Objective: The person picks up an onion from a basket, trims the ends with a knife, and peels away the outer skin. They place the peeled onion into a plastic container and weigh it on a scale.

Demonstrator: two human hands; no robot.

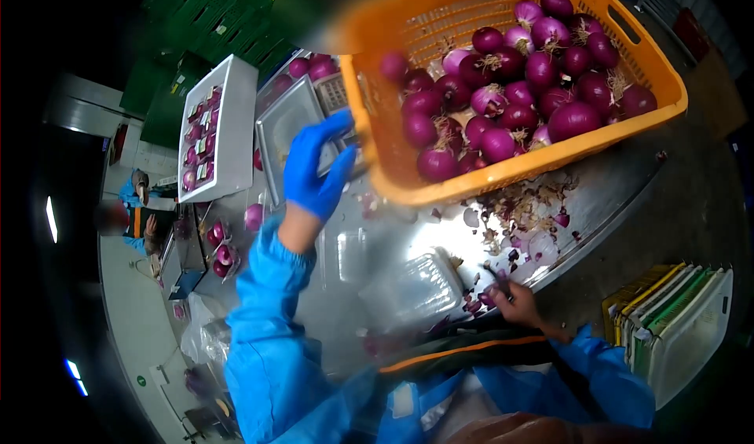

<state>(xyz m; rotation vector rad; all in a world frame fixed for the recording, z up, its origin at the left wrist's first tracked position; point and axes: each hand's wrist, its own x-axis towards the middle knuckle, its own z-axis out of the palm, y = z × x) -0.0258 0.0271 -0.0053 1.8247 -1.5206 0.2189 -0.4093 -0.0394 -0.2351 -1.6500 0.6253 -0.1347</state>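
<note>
My left hand [314, 169], in a blue glove, reaches to the left wall of an orange crate [503, 181]. Its thumb and fingers are spread apart, fingertips right at the crate's outer side. Inside the crate lies a heap of red onions [542, 71], some with dry roots. My right hand [517, 304], bare, is low by the table's front edge, closed around what looks like a small dark knife [493, 273]. Onion skins and scraps [526, 216] are scattered between this hand and the crate. Left of my right hand sits a clear plastic tray [424, 287].
A white box [243, 122] of packed onions stands at the left, beside a grey tray [290, 130]. Netted onions [224, 255] lie farther left. Green crates [220, 12] are stacked behind. Another person [140, 216] stands at far left. Coloured crates [675, 318] stand at the right.
</note>
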